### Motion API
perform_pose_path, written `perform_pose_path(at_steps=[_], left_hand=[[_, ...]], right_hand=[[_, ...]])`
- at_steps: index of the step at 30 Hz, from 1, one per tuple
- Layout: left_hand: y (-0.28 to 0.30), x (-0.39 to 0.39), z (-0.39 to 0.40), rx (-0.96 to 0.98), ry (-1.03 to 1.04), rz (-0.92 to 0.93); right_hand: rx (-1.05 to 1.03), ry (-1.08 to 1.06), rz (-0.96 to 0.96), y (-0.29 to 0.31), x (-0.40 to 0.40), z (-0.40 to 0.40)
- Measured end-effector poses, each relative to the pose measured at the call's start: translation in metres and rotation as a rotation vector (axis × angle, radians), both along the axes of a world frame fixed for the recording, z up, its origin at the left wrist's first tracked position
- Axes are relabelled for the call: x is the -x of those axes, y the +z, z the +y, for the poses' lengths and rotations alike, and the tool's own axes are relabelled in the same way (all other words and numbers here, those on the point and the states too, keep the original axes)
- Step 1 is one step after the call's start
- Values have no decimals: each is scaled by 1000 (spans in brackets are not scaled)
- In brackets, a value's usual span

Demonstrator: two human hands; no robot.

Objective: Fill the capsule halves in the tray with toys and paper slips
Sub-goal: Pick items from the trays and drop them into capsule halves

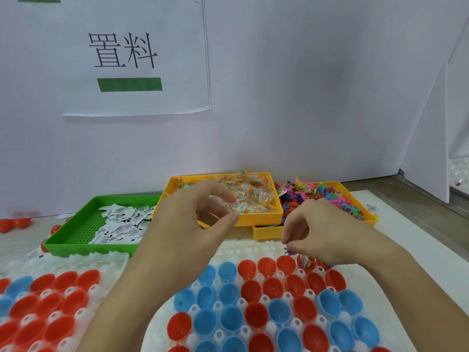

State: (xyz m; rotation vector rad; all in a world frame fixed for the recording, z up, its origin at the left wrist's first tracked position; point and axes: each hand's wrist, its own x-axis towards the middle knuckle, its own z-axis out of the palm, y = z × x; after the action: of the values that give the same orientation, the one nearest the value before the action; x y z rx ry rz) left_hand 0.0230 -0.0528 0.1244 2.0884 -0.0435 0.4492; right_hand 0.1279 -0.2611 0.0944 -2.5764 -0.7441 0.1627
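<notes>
Right hand (319, 232) fingers pinch a purple toy (290, 251) above red capsule halves (286, 264) — left hand (187, 219) fingers loosely spread.

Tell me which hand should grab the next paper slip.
Probably left: the left hand hovers loosely open beside the green tray of paper slips; the right hand pinches a purple toy.

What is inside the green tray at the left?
The green tray holds white paper slips with black print, piled toward its right side; bare green mesh floor shows at the left. The left hand covers the tray's right corner, so that part is hidden.
</notes>
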Motion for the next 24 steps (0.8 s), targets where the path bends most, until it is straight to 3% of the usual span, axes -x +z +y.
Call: perform_pose_path(at_steps=[15,24], left_hand=[[-1,-1,6,-33,-19,-3],[-2,-1,7,-52,-15,1]], right_hand=[[-55,19,-74,3,-1,-3],[1,53,1,-3,0,2]])
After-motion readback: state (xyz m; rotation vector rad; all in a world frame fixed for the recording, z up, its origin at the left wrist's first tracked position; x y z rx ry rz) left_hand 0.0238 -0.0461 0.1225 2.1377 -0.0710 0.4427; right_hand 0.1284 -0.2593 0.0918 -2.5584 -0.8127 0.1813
